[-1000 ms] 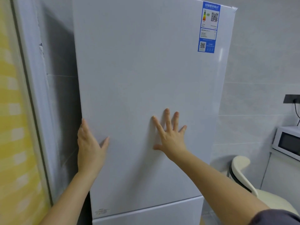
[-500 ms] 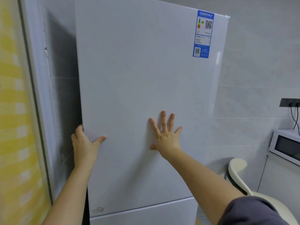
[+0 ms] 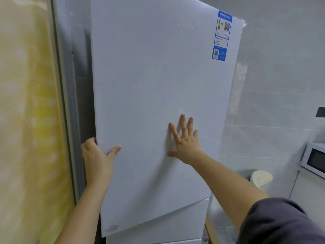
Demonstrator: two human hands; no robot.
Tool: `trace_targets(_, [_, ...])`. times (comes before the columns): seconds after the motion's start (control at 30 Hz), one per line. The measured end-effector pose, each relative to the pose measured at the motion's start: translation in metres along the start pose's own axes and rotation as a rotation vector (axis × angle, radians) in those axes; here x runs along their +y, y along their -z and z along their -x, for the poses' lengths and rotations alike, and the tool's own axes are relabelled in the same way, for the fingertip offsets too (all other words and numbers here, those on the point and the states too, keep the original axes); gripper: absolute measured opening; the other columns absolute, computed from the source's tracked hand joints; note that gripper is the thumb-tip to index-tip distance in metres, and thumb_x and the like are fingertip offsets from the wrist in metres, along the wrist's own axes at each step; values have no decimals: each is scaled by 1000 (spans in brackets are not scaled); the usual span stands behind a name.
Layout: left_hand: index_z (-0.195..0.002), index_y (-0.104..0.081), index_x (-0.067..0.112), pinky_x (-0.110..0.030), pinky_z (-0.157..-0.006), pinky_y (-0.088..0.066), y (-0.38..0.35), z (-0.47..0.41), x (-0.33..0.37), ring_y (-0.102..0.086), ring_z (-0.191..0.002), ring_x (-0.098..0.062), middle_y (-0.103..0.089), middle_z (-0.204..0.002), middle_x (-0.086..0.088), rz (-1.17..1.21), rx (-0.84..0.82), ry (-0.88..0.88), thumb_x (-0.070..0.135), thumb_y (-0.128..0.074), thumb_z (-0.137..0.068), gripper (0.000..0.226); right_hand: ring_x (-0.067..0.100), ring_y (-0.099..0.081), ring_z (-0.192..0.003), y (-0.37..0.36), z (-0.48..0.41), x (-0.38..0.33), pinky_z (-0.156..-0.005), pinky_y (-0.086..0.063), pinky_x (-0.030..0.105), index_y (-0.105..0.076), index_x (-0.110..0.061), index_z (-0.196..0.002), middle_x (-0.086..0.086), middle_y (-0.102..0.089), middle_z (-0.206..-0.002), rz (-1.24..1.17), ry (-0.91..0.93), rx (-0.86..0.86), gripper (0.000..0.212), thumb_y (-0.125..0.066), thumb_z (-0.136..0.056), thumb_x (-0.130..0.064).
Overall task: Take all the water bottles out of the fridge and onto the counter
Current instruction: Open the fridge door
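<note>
A tall white fridge fills the middle of the view, and its upper door [image 3: 154, 95] carries a blue label [image 3: 222, 35] at the top right. My left hand [image 3: 98, 155] grips the door's left edge, fingers curled behind it and thumb on the front. My right hand [image 3: 185, 140] presses flat on the door face with its fingers spread. The upper door stands slightly swung out from the lower door [image 3: 158, 228]. No water bottles are in view; the fridge's inside is hidden.
A yellow checked curtain [image 3: 29, 120] and a grey frame [image 3: 66, 103] stand close on the left. On the right are a tiled wall, a white microwave [image 3: 314, 160] on a white cabinet, a cream chair back [image 3: 261, 177] and a dark wall socket [image 3: 321, 111].
My left hand slid from lying flat on the door to gripping its left edge. The upper door has started to swing out at the left. My right hand stays pressed on the door.
</note>
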State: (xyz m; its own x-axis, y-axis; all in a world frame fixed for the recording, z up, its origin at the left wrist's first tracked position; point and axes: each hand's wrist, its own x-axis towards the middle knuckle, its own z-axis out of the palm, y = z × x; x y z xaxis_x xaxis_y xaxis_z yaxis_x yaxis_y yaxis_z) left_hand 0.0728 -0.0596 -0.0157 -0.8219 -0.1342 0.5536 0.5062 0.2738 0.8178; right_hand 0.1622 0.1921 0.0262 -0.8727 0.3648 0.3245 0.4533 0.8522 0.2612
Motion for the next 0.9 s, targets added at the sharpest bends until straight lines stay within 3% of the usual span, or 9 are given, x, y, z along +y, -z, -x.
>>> trace_targets(0.17, [-125,-43,2,-37,-82,-45,15,19,10,-51,-107,-32,-44,-127,-16,-44,-13,-16,21,-77,-82,58,48,31,-140,5,18,9,-119,-1,60,48,-31,-130,15,57,-135,-40,68,49,115,-49,-85,-72])
trace_targets(0.4, [-125,-48,6,-34,-78,-43,38,22,11,-50,-95,-20,-52,-118,-10,-54,-76,-34,19,-73,-86,48,38,20,-148,18,39,12,-119,-7,60,25,-27,-151,18,35,-155,-108,93,65,99,-52,-95,-55])
trace_targets(0.5, [-114,-54,12,-30,-76,-41,49,21,6,-53,-95,-19,-55,-110,-3,-5,-118,-65,17,-71,-87,33,36,18,-149,25,49,-2,-119,-8,59,17,-23,-154,15,28,-159,-237,53,45,92,-51,-97,-48])
trace_targets(0.6, [-98,-53,22,-30,-83,-41,60,19,2,-53,-105,-17,-55,-122,2,69,-212,-49,17,-70,-88,21,34,16,-150,33,62,-22,-119,-9,58,12,-19,-155,8,23,-162,-353,31,59,91,-51,-97,-48])
trace_targets(0.77, [-87,-56,27,-24,-86,-47,79,23,0,-59,-103,-6,-63,-116,10,219,-393,-55,15,-71,-88,19,23,3,-152,45,88,-56,-121,-16,52,7,-24,-157,2,16,-164,-654,37,108,84,-52,-99,-42])
trace_targets(0.9, [-89,-58,24,-29,-93,-45,86,31,-4,-55,-112,-7,-60,-121,15,225,-466,-139,20,-73,-86,16,16,-11,-151,40,112,-74,-118,-23,34,1,-29,-157,-6,15,-164,-896,-11,85,84,-56,-97,-41])
